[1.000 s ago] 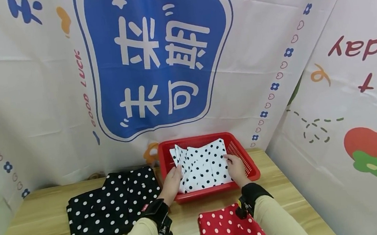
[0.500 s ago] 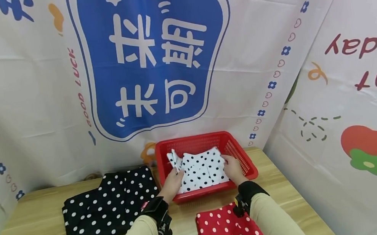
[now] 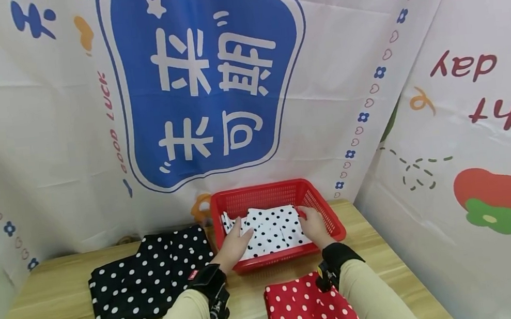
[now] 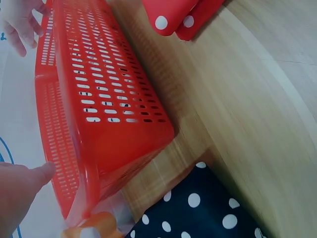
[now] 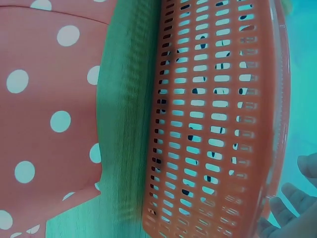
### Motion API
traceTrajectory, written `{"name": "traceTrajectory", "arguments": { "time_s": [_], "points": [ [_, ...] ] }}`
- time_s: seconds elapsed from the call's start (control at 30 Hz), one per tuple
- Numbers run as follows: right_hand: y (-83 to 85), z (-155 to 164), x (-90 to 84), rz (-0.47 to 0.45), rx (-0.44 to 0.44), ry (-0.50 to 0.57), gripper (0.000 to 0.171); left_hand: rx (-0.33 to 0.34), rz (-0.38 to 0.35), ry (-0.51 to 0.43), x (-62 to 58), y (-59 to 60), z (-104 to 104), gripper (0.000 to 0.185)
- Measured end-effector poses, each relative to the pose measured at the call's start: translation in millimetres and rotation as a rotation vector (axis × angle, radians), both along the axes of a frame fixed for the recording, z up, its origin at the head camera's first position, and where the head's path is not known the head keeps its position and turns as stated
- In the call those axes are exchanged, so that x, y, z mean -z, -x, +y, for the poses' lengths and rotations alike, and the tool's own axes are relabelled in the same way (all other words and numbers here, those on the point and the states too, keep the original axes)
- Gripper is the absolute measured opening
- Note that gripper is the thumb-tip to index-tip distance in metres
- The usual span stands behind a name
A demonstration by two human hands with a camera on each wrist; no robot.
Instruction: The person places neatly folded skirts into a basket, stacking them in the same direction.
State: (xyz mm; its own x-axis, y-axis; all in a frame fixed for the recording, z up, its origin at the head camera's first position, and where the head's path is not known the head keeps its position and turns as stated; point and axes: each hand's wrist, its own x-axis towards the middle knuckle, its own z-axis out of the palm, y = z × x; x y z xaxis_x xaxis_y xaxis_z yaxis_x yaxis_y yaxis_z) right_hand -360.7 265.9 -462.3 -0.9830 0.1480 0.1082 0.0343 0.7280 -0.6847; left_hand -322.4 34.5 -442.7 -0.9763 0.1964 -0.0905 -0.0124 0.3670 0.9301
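Note:
White cloth with black polka dots (image 3: 270,233) lies folded inside a red plastic basket (image 3: 289,253). At the basket's left end, my left hand (image 3: 233,246) is over the cloth's edge, its thumb standing apart from the fingers. My right hand (image 3: 313,226) is at the cloth's right edge with loosely bent fingers. In the left wrist view, the thumb (image 4: 42,174) stretches out above the basket rim. The right wrist view has the right hand's fingers (image 5: 285,210) spread beside the rim, pinching nothing visible. Some fingertips are hidden in the head view.
Folded black cloth with white dots (image 3: 156,279) lies on the wooden table (image 3: 247,306) left of the basket. Red cloth with white dots (image 3: 308,310) lies in front, partly under the right forearm. A printed white curtain (image 3: 72,147) hangs right behind the basket.
The white cloth has gone lower and flatter in the basket. My fingers, earlier holding its two sides, have loosened from it. The head view has shifted slightly.

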Motion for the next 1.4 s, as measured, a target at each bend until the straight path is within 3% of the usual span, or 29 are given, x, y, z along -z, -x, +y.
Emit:
{"name": "traceTrajectory", "arguments": {
  "time_s": [0.23, 0.4, 0.57, 0.73, 0.9, 1.1, 1.4],
  "points": [
    [-15.8, -4, -5.7, -0.005, -0.014, 0.018, 0.042, 0.015, 0.063, 0.043, -6.3, -13.2, -16, 0.063],
    [-27.8, -9, -10.0, 0.007, -0.034, 0.091, 0.042, 0.028, 0.129, 0.096, -10.2, -24.6, -35, 0.062],
    [-41.0, -13, -11.8, 0.057, -0.07, 0.061, 0.038, 0.045, 0.194, 0.215, -4.7, -39.7, -57, 0.061],
    [-53.1, -17, -11.5, 0.08, -0.083, 0.011, 0.036, 0.001, 0.215, 0.307, 1.6, -55.1, -75, 0.059],
    [-63.2, -18, -12.4, 0.128, -0.121, -0.021, 0.035, -0.053, 0.214, 0.404, 5.9, -68.4, -81, 0.057],
    [-72.2, -26, -11.3, 0.119, -0.163, -0.007, 0.036, -0.058, 0.231, 0.49, 12.0, -75.9, -86, 0.056],
    [-80.6, -30, -16.3, 0.139, -0.156, -0.032, 0.037, -0.072, 0.257, 0.511, 6.9, -82.6, -91, 0.056]
  ]
}}
